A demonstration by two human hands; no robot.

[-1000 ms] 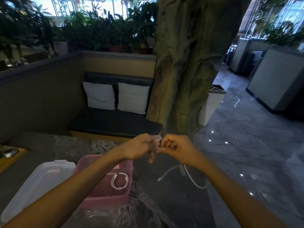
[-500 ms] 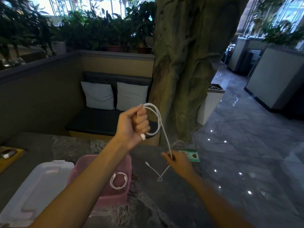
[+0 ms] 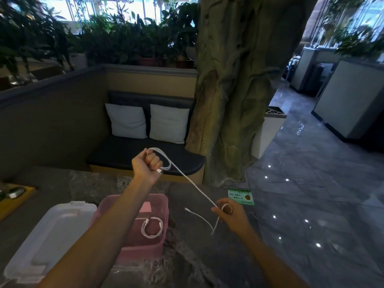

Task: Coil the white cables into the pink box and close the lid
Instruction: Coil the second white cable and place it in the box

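Note:
My left hand [image 3: 148,164] is raised in a fist above the table, holding a small loop of a white cable [image 3: 188,179] with a plug at its fingers. The cable runs taut down to my right hand [image 3: 229,215], which pinches it lower and to the right. Its free end hangs in a bend below that hand and ends in a plug over the table. The pink box [image 3: 161,245] stands open under my left forearm. A coiled white cable [image 3: 152,227] lies inside it. The clear lid [image 3: 47,235] lies flat to the box's left.
The dark marble table [image 3: 199,256] holds a green card [image 3: 241,196] at its far right edge and a yellow tray [image 3: 14,199] at far left. Beyond it are a bench with two white cushions [image 3: 145,124], a big tree trunk [image 3: 241,90] and a glossy floor.
My hands, together a second ago, have drawn apart: the left rose with a loop of cable, the right dropped down and right, pulling the cable taut between them.

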